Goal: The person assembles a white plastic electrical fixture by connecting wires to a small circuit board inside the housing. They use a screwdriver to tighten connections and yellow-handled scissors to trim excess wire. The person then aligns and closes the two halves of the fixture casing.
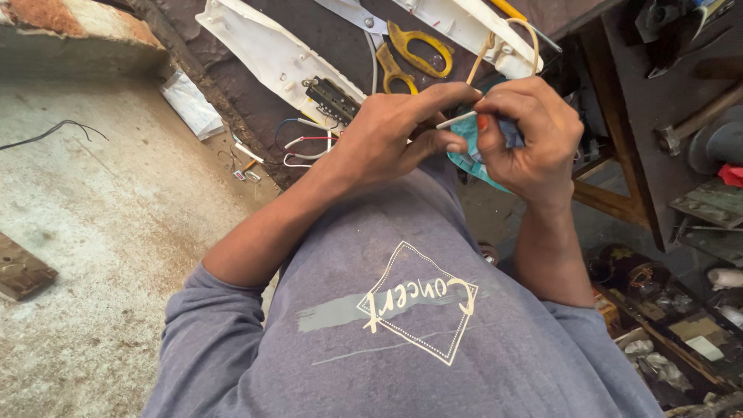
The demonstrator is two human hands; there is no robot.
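My left hand [387, 135] and my right hand [526, 139] meet in front of my chest. Between the fingertips of both hands runs a thin white wire [457, 118]. My right hand also grips a small teal part [476, 159], mostly hidden behind its fingers. A tan wire loop [522, 31] rises from the right hand. My grey long-sleeved shirt [402, 325] fills the lower view.
On the dark workbench [255, 93] lie a long white plastic housing [271, 54] with a black component [333, 99], red, blue and white wires [306, 147], and yellow-handled scissors [418, 54]. A concrete floor [101, 232] is at left. Cluttered shelves [681, 310] stand at right.
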